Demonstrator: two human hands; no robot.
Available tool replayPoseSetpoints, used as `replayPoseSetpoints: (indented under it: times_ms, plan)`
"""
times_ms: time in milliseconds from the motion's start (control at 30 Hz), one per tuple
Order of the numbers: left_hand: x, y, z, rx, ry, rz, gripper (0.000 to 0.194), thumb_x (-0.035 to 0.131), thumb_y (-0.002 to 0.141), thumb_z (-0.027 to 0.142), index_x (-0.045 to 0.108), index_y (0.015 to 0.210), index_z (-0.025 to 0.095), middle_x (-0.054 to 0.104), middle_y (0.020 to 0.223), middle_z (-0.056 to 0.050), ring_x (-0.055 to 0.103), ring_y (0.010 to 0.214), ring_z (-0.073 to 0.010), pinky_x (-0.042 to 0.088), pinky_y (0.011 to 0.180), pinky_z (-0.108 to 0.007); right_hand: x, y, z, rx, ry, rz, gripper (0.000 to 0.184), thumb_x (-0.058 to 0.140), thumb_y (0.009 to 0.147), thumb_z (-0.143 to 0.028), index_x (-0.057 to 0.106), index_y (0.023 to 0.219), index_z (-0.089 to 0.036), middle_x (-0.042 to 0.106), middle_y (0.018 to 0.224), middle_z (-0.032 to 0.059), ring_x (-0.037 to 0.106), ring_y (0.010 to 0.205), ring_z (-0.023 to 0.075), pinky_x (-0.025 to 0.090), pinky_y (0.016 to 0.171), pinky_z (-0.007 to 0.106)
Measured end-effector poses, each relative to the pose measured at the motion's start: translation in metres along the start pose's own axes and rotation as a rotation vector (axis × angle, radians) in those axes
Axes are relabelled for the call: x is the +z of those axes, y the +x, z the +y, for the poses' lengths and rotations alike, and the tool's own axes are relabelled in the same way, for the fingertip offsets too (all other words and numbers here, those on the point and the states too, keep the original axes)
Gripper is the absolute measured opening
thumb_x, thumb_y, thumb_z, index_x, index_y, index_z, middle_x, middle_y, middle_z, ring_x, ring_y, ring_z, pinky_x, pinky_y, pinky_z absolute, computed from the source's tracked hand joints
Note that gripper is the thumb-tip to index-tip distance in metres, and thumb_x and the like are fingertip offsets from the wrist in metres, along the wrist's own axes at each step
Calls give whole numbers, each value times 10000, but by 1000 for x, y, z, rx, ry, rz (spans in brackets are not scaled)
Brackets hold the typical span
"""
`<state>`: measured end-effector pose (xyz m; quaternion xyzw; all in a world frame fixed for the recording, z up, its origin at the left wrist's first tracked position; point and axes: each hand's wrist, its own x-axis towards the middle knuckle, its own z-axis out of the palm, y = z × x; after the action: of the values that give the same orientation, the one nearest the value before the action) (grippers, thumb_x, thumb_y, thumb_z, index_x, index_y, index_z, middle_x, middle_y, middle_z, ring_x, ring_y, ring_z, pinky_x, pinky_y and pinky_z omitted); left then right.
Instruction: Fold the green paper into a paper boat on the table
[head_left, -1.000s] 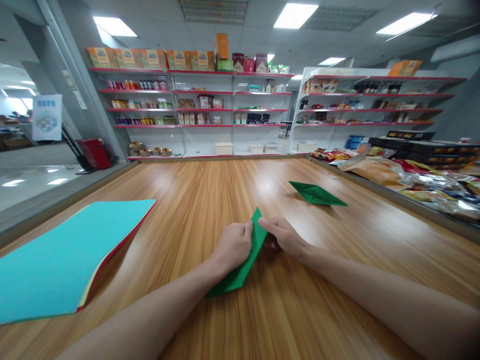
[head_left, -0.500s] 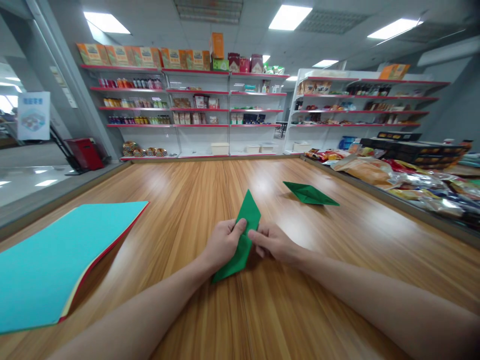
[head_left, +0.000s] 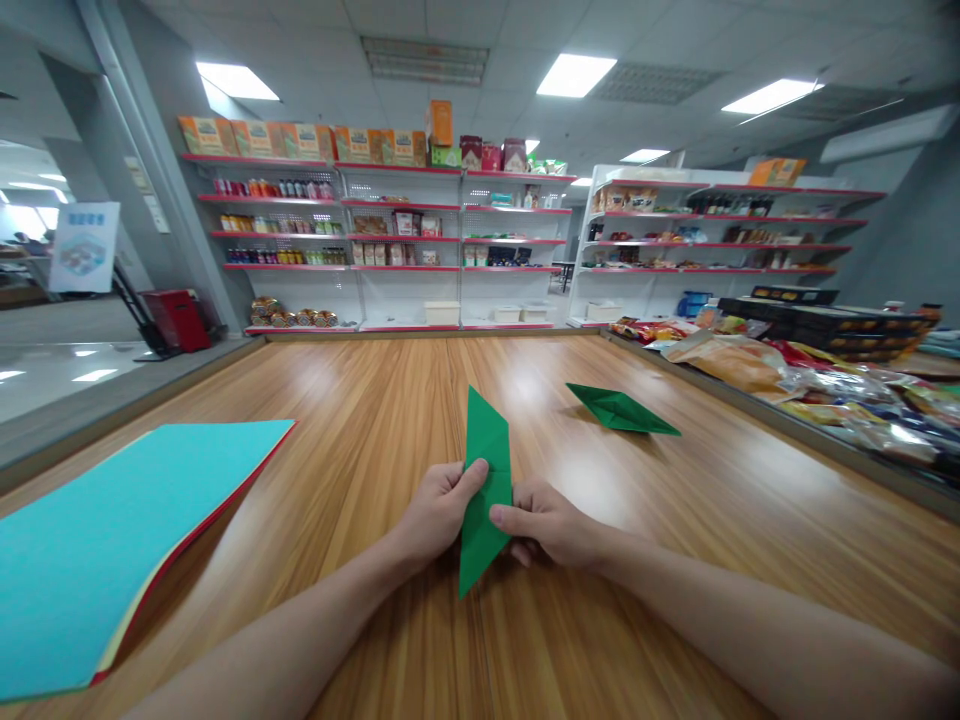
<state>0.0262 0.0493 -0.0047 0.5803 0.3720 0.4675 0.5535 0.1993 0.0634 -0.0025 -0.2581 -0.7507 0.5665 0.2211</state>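
A folded piece of green paper (head_left: 489, 440), long with pointed ends, is held up over the wooden table. My left hand (head_left: 441, 508) pinches its left edge, thumb on the near face and fingers hidden behind. Lower on the right edge, my right hand (head_left: 551, 522) grips the same paper between thumb and curled fingers. A crease crosses the paper near its middle. To the right on the table lies a second folded green paper (head_left: 624, 410), a flat diamond-like shape with raised folds.
A stack of coloured paper sheets (head_left: 142, 530), turquoise on top, lies at the left of the wooden table (head_left: 360, 420). Packaged snacks (head_left: 750, 370) and black boxes (head_left: 832, 325) sit beyond the table's right edge. Stocked shelves (head_left: 397, 240) stand behind.
The held green paper has turned, its top end swinging left and its bottom end right. My right thumb now lies on its face. The camera view has tilted up slightly.
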Motion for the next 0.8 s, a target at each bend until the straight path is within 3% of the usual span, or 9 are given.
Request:
replayPoseSetpoints:
  times_ms: [100, 233, 400, 600, 800]
  plan:
    - [1, 0, 0, -5, 23, -15, 529, 519, 813, 617, 535, 664, 110, 518, 584, -16, 458, 490, -98, 353, 440, -203, 0, 2, 0, -3, 12, 6, 570, 500, 807, -627, 507, 516, -137, 451, 408, -15, 355, 357, 61, 227, 369, 198]
    - [0, 0, -2, 63, 69, 21, 512, 533, 817, 594, 506, 621, 122, 470, 540, 10, 417, 459, -77, 320, 414, -185, 2, 3, 2, 6, -154, 107, 583, 471, 845, -569, 475, 439, -150, 440, 381, 0, 354, 352, 65, 252, 387, 209]
    - [-2, 0, -5, 0, -3, 13, 491, 551, 802, 593, 544, 658, 124, 524, 493, -5, 459, 390, -100, 332, 375, -199, 6, 3, 0, 60, -256, 181, 569, 499, 825, -576, 468, 445, -154, 457, 400, 6, 371, 363, 72, 262, 385, 212]
    - [-2, 1, -1, -15, -113, 1, 501, 612, 765, 580, 569, 639, 97, 571, 561, -40, 507, 463, -113, 396, 440, -216, 4, 1, -1, 36, -197, 117, 631, 427, 848, -654, 507, 490, -141, 434, 395, -6, 354, 356, 62, 243, 368, 198]
    - [-3, -1, -1, -29, -99, -10, 476, 645, 747, 559, 536, 624, 112, 496, 553, 3, 442, 470, -82, 342, 429, -192, 1, 1, -1, 9, -244, 40, 602, 445, 864, -608, 535, 508, -131, 414, 389, -16, 333, 358, 56, 229, 368, 192]
